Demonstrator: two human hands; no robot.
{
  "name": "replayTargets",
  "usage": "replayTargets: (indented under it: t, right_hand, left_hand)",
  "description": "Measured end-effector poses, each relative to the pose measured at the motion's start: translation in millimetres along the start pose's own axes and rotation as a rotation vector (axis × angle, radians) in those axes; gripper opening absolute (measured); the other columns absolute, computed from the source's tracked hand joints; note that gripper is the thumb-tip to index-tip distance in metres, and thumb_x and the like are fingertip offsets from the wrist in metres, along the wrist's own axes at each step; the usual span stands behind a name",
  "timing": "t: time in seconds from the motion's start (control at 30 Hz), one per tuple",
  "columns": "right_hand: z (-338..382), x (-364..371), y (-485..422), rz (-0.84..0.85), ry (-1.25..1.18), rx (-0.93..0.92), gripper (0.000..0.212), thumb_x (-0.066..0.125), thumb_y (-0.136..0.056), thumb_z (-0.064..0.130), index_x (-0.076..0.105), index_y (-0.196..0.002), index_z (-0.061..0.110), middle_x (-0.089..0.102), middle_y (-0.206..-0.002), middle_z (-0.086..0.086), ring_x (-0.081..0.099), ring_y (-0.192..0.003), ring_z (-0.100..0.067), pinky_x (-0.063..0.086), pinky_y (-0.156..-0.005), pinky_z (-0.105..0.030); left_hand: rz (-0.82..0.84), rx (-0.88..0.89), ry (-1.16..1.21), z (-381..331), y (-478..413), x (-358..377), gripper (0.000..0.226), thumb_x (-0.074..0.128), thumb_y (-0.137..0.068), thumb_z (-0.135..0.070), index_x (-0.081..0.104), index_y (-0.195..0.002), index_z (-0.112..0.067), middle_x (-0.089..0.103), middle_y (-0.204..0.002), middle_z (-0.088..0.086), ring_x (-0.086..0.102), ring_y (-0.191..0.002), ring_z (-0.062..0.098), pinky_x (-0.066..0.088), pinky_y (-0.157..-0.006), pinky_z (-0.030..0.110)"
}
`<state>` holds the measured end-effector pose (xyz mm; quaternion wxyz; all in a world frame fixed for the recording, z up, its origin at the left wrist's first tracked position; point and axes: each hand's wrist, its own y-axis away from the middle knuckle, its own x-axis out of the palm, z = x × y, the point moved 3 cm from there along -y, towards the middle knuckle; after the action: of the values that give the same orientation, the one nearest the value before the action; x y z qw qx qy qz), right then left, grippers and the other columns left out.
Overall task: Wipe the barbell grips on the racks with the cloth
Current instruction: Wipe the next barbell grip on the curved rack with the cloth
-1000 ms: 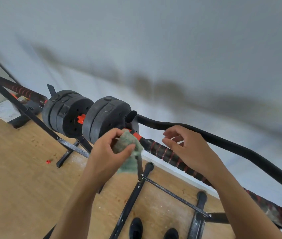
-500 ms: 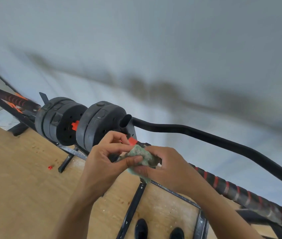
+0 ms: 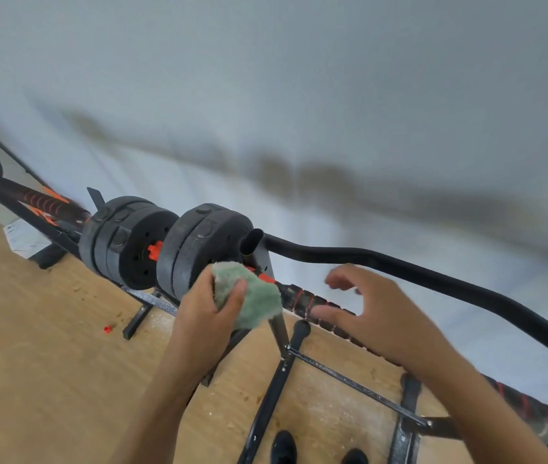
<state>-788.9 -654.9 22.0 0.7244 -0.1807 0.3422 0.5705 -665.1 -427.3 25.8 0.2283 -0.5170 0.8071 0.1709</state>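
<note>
Against a pale grey-white wall (image 3: 332,95) and above a light wooden floor (image 3: 31,363), from the head view: a black metal rack (image 3: 267,396) carrying a black barbell grip ribbed with red bands (image 3: 306,301). Crowded at the grip's inner end, thick round black weight plates (image 3: 199,249); behind, a curved black bar (image 3: 433,279).

Bunched in the left hand (image 3: 205,316), pinched between thumb and fingers: a fuzzy green cloth (image 3: 255,296), right at the grip's inner end by the red collar, just beside the nearest plate. Impossible to tell whether pressed onto the grip or merely in front of it. Right hand (image 3: 379,316) spread wide, holding nothing, blurred, hovering just over the grip further along.

Probable trouble from here:
- With no steadying hold from the right hand, rolling of the grip in its cradle under the rubbing, so slipping rather than cleaning.
- With the cloth so wadded, contact by one small patch only, leaving the underside and the grooves between the bands untouched.
- So close to the rack upright and the plate, snagging of the cloth or knocked knuckles on a hasty stroke.
</note>
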Motion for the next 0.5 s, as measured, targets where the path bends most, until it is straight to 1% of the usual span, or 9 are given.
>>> replayTargets:
  t: [0.03,0.07,0.1,0.17,0.2,0.27,0.33,0.43,0.5]
  right_hand:
    - [-12,-7,-4,0.027,0.103,0.044,0.051,0.064,-0.081,0.075,0.052,-0.121,0.046,0.053,-0.118,0.032,0.054,-0.109,0.004,0.045,-0.095,-0.021]
    - [-24,-10,-8,0.076,0.172,0.093,0.058,0.063,-0.077,0.08,0.052,-0.122,0.045,0.053,-0.12,0.03,0.053,-0.11,0.002,0.045,-0.095,-0.022]
    - [-34,-9,-11,0.137,0.207,0.134,0.064,0.061,-0.073,0.085,0.052,-0.123,0.045,0.054,-0.121,0.027,0.054,-0.109,-0.001,0.046,-0.094,-0.023]
    - [-48,4,-16,0.29,0.203,0.204,0.071,0.058,-0.069,0.091,0.054,-0.121,0.042,0.06,-0.116,0.021,0.06,-0.102,-0.006,0.052,-0.092,-0.026]
    - [-52,13,-16,0.366,0.166,0.223,0.068,0.057,-0.072,0.089,0.058,-0.117,0.039,0.065,-0.109,0.016,0.064,-0.095,-0.008,0.055,-0.09,-0.029]
    - [-53,25,-15,0.477,0.057,0.236,0.052,0.061,-0.083,0.076,0.062,-0.107,0.03,0.075,-0.089,0.005,0.073,-0.078,-0.014,0.061,-0.084,-0.032]
    - [-49,26,-12,0.523,-0.038,0.254,0.04,0.063,-0.092,0.061,0.06,-0.106,0.024,0.077,-0.079,-0.002,0.075,-0.066,-0.018,0.064,-0.076,-0.033]
    - [-49,23,-8,0.492,-0.012,0.259,0.038,0.064,-0.09,0.06,0.059,-0.102,0.025,0.075,-0.074,-0.005,0.069,-0.056,-0.017,0.064,-0.067,-0.035]
    - [-47,26,-5,0.414,0.082,0.243,0.037,0.064,-0.087,0.064,0.059,-0.1,0.029,0.073,-0.076,-0.002,0.067,-0.058,-0.012,0.063,-0.065,-0.033]
  left_hand:
    - [-0.113,0.144,-0.22,1,-8,0,0.015,0.061,-0.1,-0.034,0.056,-0.104,-0.02,0.063,-0.095,-0.007,0.065,-0.082,0.011,0.055,-0.062,0.018]
    - [-0.162,0.272,-0.381,5,-16,5,0.016,0.063,-0.097,-0.028,0.057,-0.104,-0.016,0.061,-0.097,-0.003,0.061,-0.08,0.012,0.051,-0.063,0.016]
    - [-0.157,0.334,-0.494,12,-24,12,0.021,0.067,-0.094,-0.022,0.059,-0.109,-0.01,0.063,-0.102,0.003,0.062,-0.083,0.017,0.052,-0.07,0.018]
    - [-0.084,0.278,-0.648,29,-35,26,0.044,0.075,-0.091,-0.012,0.058,-0.131,-0.003,0.067,-0.118,0.014,0.068,-0.105,0.03,0.056,-0.091,0.033]
    - [-0.067,0.301,-0.689,36,-36,32,0.055,0.077,-0.089,-0.009,0.054,-0.139,-0.003,0.067,-0.125,0.015,0.068,-0.115,0.031,0.054,-0.1,0.036]
    - [-0.077,0.397,-0.73,48,-34,40,0.065,0.078,-0.089,-0.006,0.049,-0.147,-0.004,0.064,-0.139,0.017,0.061,-0.131,0.032,0.044,-0.111,0.042]
    - [-0.112,0.362,-0.713,51,-28,47,0.066,0.076,-0.091,-0.007,0.048,-0.15,-0.001,0.056,-0.149,0.018,0.051,-0.141,0.032,0.035,-0.114,0.045]
    - [-0.157,0.444,-0.642,46,-11,68,0.055,0.065,-0.094,-0.008,0.051,-0.147,0.005,0.055,-0.149,0.021,0.048,-0.143,0.032,0.045,-0.112,0.051]
    - [-0.107,0.533,-0.565,35,6,85,0.047,0.064,-0.097,-0.003,0.056,-0.143,0.001,0.061,-0.144,0.015,0.053,-0.141,0.031,0.049,-0.111,0.051]
